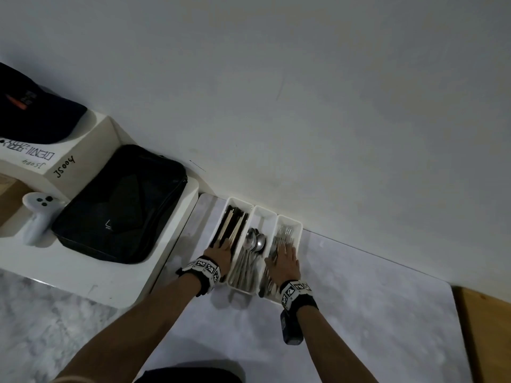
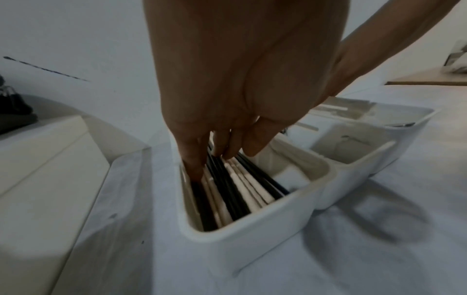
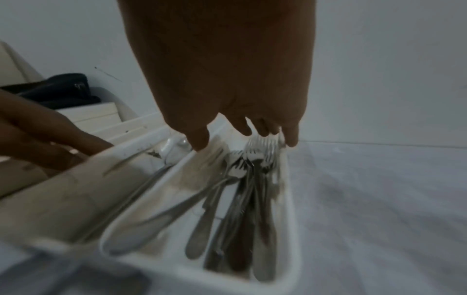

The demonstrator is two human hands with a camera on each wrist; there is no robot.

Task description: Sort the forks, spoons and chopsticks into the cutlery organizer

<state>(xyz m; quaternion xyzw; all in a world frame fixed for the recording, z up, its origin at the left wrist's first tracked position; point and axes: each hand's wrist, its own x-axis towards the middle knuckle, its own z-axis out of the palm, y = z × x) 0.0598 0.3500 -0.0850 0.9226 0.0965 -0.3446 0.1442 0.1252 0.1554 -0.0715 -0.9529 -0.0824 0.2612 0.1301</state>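
Note:
A white cutlery organizer (image 1: 265,212) with three long compartments sits against the wall. Its left compartment holds black and pale chopsticks (image 1: 231,225), the middle one spoons (image 1: 253,241), the right one forks (image 1: 284,235). My left hand (image 1: 221,251) lies flat with straight fingers pressing on the chopsticks (image 2: 235,185) inside the left compartment (image 2: 252,229). My right hand (image 1: 286,258) lies flat over the forks (image 3: 252,159), fingers straight and touching their tines; the fork handles (image 3: 240,229) fill that compartment (image 3: 290,219).
A raised white shelf (image 1: 166,244) stands left of the organizer, carrying a black case (image 1: 121,205), a white controller (image 1: 38,214) and a white box (image 1: 69,150) with a dark cap (image 1: 30,106). The marble-patterned mat (image 1: 359,313) runs right to a wooden edge (image 1: 486,327).

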